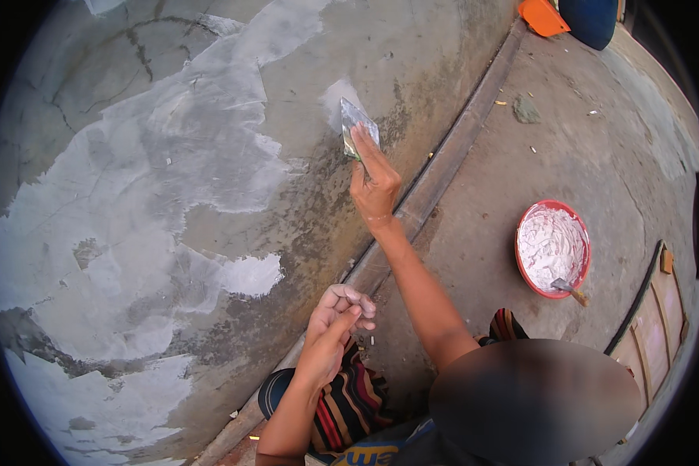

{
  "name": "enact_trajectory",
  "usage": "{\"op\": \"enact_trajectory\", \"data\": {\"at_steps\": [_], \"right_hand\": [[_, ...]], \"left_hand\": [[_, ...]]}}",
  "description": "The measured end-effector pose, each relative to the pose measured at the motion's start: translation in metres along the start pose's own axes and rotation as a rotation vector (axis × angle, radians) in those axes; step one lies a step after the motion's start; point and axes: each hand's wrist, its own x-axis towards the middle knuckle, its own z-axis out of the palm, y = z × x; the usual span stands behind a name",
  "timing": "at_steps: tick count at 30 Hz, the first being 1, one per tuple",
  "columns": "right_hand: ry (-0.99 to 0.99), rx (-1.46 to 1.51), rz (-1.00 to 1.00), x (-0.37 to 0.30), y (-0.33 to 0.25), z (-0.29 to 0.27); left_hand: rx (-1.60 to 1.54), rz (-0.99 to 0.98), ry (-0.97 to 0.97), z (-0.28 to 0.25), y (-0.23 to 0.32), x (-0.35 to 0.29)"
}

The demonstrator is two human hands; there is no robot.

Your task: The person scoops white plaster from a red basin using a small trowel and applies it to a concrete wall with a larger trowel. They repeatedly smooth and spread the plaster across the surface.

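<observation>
- From where I stand, the step in hand looks like smoothing white paste (550,247) over a worn grey wall (311,101); several pale patches already cover much of it.
- The right hand (374,185) is clamped on a flat metal blade (359,128), its fingers laid along the face; the thumb's hold I can't make out.
- That blade lies over a small white patch (337,92), well up from the curb (452,155) at the wall's foot. Its edge seems to meet the surface, though I can't be sure.
- I'd judge the next move calls for a flat, steady stroke that thins the patch's edges, and perhaps more paste afterwards.
- The right arm reaches forward nearly straight, its wrist slightly bent.
- The left hand (334,334) hangs near the knees, its paste-smeared fingers loosely curled and the thumb close against them. Whether they pinch anything, I can't tell.
- The paste sits in a red-rimmed bowl (551,203) on the ground, off to the person's right, with 1 wooden-handled spatula (572,291) leaning on its near edge.
</observation>
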Motion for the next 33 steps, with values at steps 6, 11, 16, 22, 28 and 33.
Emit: {"op": "enact_trajectory", "data": {"at_steps": [6,11,16,22,28,33], "right_hand": [[-0.234,0.118,0.075,-0.04,-0.03,-0.011],[-0.181,0.149,0.215,0.025,-0.008,-0.058],[-0.129,0.111,0.222,0.05,-0.002,-0.037],[-0.191,0.081,-0.01,0.008,-0.022,-0.026],[-0.075,0.068,0.153,0.047,-0.006,-0.037],[-0.025,0.053,0.029,0.03,-0.024,-0.012]], "left_hand": [[-0.016,-0.034,0.004,-0.003,-0.002,0.001],[-0.022,-0.061,-0.036,0.006,-0.007,0.001],[0.016,-0.047,-0.048,0.01,-0.007,0.006],[0.022,-0.068,-0.013,0.006,-0.012,0.015],[0.02,-0.076,-0.03,0.016,-0.011,0.017],[0.03,-0.083,-0.019,0.011,-0.015,0.019]]}}
